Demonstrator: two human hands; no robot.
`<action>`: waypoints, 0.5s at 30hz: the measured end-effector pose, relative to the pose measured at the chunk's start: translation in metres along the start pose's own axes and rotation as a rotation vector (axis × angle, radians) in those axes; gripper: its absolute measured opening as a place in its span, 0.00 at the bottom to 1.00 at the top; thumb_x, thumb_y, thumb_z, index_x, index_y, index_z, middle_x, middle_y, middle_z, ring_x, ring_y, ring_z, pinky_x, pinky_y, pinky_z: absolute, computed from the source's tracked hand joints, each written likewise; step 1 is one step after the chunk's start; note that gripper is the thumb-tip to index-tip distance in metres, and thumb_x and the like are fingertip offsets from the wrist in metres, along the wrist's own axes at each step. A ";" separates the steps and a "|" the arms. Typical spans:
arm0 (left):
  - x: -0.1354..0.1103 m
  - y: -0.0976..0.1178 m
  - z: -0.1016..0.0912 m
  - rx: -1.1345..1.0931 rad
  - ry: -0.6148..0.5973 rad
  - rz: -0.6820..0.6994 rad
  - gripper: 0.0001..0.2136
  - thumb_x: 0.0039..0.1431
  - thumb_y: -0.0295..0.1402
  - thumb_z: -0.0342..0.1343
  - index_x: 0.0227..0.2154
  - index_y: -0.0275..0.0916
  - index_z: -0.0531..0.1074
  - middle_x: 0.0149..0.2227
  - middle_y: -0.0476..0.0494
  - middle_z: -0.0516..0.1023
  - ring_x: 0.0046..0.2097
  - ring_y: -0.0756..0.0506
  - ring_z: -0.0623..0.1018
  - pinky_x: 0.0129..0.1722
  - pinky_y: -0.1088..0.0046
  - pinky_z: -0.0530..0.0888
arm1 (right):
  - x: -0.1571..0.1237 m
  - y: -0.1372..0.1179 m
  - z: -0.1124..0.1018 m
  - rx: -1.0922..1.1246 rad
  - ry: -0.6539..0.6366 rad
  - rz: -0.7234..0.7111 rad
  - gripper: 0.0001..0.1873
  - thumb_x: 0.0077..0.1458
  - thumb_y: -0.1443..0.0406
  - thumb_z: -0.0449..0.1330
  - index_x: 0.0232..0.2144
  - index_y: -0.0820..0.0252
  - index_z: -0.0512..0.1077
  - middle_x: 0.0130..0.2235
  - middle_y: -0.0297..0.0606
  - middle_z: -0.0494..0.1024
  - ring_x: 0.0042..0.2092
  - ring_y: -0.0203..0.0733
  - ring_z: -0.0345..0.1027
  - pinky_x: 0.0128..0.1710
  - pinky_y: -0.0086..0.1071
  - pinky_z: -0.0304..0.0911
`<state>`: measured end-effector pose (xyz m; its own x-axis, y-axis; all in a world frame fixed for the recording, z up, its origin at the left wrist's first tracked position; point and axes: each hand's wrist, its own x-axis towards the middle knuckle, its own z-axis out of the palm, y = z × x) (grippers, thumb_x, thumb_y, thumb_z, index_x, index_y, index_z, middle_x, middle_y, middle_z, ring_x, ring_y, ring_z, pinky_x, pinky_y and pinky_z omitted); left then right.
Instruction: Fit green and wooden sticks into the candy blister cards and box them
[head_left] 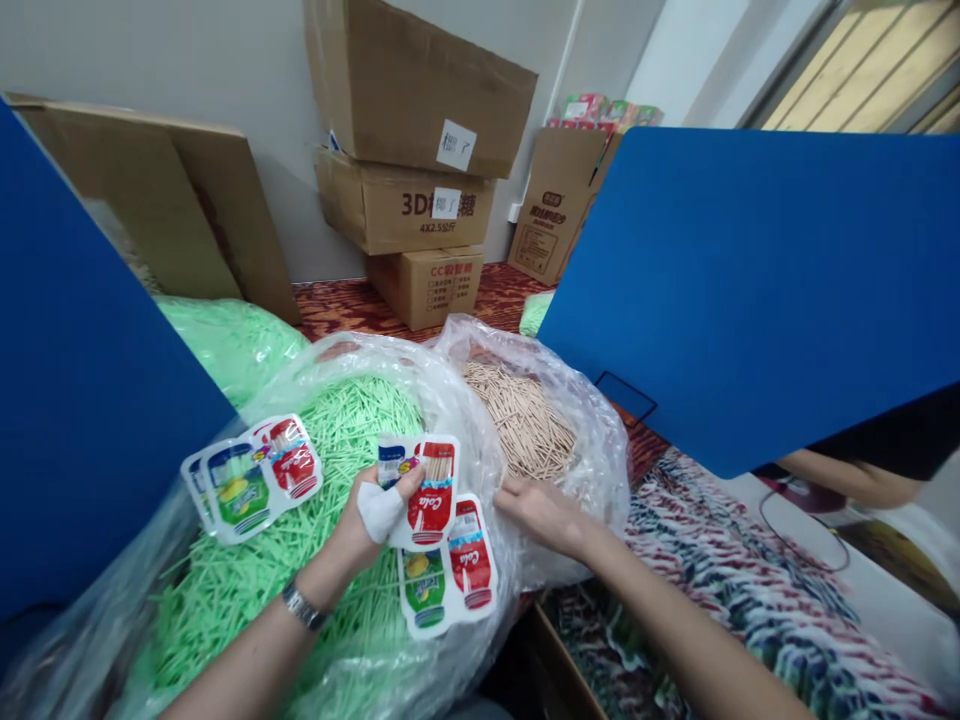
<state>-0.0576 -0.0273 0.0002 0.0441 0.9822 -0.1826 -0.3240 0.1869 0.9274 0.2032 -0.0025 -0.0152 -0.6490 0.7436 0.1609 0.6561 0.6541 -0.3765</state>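
Note:
My left hand (pixel 355 528), with a white wrapping at the thumb and a watch (pixel 304 603) on the wrist, is closed on a printed Cola packet (pixel 433 505). Thin brown sticks show through the packet's window. Below it lies another green-and-red packet (pixel 472 568), and several more packets (pixel 238 492) rest on the left side of the green sticks (pixel 360 415). My right hand (pixel 546 515) is at the near edge of the brown sticks (pixel 521 425), in a clear plastic bag (pixel 600 440). Its fingers are pressed together; what they hold is hidden.
Blue panels (pixel 765 290) stand at both sides. Cardboard boxes (pixel 409 205) are stacked against the wall behind the bags. At right, another person's arm (pixel 855 478) shows beyond a pile of striped packaging (pixel 720 560). An open carton (pixel 562 660) sits low in front.

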 end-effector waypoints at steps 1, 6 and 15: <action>-0.003 0.000 0.000 0.063 0.002 0.001 0.14 0.46 0.41 0.65 0.31 0.34 0.76 0.27 0.45 0.81 0.27 0.45 0.78 0.28 0.71 0.76 | 0.006 -0.005 -0.009 0.096 0.078 0.018 0.06 0.56 0.68 0.55 0.34 0.54 0.71 0.30 0.33 0.74 0.31 0.38 0.67 0.31 0.30 0.61; -0.018 0.000 -0.002 0.279 -0.020 0.077 0.12 0.47 0.40 0.64 0.26 0.34 0.76 0.26 0.45 0.80 0.26 0.45 0.77 0.25 0.73 0.73 | 0.040 -0.056 -0.047 0.699 0.649 0.139 0.15 0.58 0.63 0.56 0.47 0.52 0.60 0.28 0.30 0.73 0.31 0.36 0.69 0.32 0.31 0.65; -0.029 -0.008 -0.014 0.353 -0.033 0.227 0.09 0.49 0.36 0.64 0.27 0.35 0.76 0.27 0.46 0.78 0.29 0.47 0.75 0.29 0.72 0.73 | 0.055 -0.089 -0.032 0.784 0.734 0.045 0.12 0.56 0.67 0.60 0.42 0.52 0.63 0.35 0.33 0.76 0.37 0.38 0.73 0.38 0.35 0.69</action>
<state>-0.0694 -0.0577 -0.0064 0.0414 0.9982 0.0443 0.0145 -0.0450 0.9989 0.1214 -0.0157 0.0564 -0.0692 0.8373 0.5423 0.0741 0.5464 -0.8342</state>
